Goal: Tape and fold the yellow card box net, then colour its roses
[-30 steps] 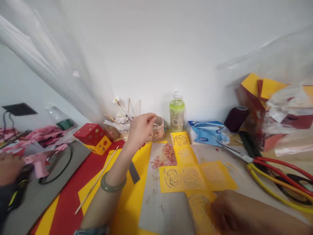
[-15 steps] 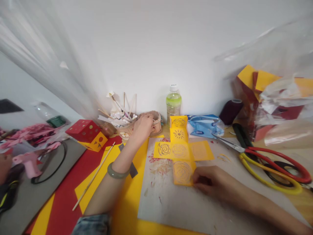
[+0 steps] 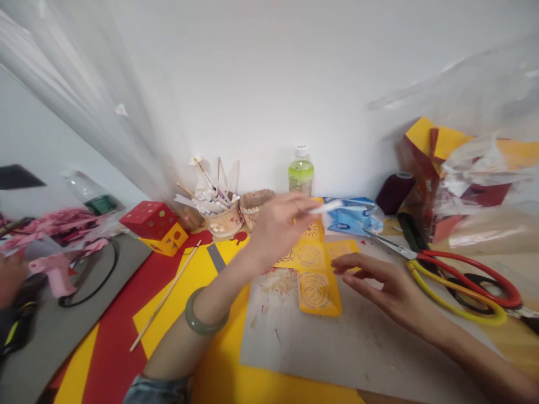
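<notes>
My left hand, with a green bangle at the wrist, is raised over the cross-shaped yellow paper cut-out. Its fingers are pinched on a slim white stick-like object, blurred by motion, so its exact kind does not show. The cut-out lies on a grey board and has rose and sun patterns cut into its squares; my left hand hides its upper part. Beside the cut-out's right edge hovers my right hand, its fingers apart and nothing in them.
Large red-and-yellow scissors lie at right. Behind stand a bottle of green liquid, a blue tissue pack and a basket of sticks. At left are a red-and-yellow box, a pink glue gun and another person's hand.
My left hand has come from the small basket at the back toward the cut-out, now with the white object. My right hand has lifted from the cut-out's corner and spread its fingers.
</notes>
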A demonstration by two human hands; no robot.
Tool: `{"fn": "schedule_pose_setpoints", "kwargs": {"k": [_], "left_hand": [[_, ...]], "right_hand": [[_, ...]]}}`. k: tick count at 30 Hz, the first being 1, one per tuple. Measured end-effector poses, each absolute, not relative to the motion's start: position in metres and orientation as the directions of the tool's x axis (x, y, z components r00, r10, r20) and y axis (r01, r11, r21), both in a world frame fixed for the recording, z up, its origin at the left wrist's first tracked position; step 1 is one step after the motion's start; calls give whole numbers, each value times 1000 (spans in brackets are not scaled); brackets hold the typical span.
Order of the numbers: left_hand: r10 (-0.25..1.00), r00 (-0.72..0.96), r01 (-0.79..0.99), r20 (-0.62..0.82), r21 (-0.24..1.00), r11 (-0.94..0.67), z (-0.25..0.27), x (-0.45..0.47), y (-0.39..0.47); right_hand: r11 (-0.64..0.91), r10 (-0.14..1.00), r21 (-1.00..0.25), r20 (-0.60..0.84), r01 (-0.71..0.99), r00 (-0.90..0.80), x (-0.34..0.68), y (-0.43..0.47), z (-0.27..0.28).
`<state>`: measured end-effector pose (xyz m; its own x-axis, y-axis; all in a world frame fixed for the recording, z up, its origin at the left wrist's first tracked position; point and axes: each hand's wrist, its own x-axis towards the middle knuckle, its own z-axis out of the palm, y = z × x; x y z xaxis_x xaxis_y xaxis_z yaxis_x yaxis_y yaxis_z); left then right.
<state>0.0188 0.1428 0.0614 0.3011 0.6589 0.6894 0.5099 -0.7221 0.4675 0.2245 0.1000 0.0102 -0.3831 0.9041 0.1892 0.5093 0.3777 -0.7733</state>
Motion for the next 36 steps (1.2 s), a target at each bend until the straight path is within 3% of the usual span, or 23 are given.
{"fn": "schedule_pose_setpoints", "kwargs": {"k": [3,7,12,17,21,24,31,33,36], "left_hand": [[736,431,321,522,673,-666,45,49,127],[843,436,152,317,897,-415,25,68,126],[840,447,23,308,935,-354,15,71,126],[879,426,245,214,908,-340,2,74,128],[906,383,372,179,868,-329,-7,76,129],[903,387,362,184,871,-333,-8,78,128],[869,380,318,318,837,-446,0,74,124],[851,408,330,330,816,-475,1,72,125],[794,463,385,394,718,-581,3,67,128]], "right_hand": [[406,901,-800,272,441,-338,229,99,10],[347,921,-894,267,285,-284,233,103,4],[92,965,-978,134,-188,-227,228,107,0],[73,955,-926,171,-370,-241,229,113,4],[92,964,-950,160,-298,-211,231,117,5],[77,965,-970,131,-230,-229,231,117,3],[65,939,-896,204,-440,-277,227,116,-5],[105,948,-922,206,-372,-244,229,116,-6],[184,960,-973,209,-141,-186,231,117,-7]]}}
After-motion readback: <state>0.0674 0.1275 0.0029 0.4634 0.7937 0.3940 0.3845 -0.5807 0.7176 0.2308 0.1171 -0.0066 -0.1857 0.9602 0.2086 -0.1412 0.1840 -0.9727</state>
